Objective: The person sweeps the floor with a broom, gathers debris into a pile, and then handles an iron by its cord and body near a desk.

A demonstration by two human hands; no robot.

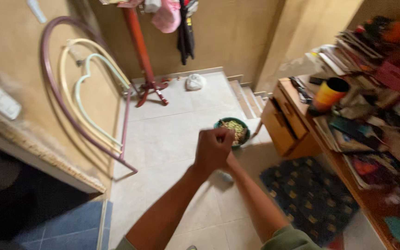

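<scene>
Your left hand (214, 149) is curled into a fist right over the near edge of the green bowl (245, 131), which is already full of yellowish bits. Your right hand is hidden behind it, so I cannot tell how its fingers are. The bowl is held up above the pale floor (163, 139); it is not set down yet.

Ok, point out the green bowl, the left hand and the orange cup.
green bowl (243, 124): head view, right rim.
left hand (213, 149): head view, back of the fist.
orange cup (327, 96): head view, side wall.
</scene>
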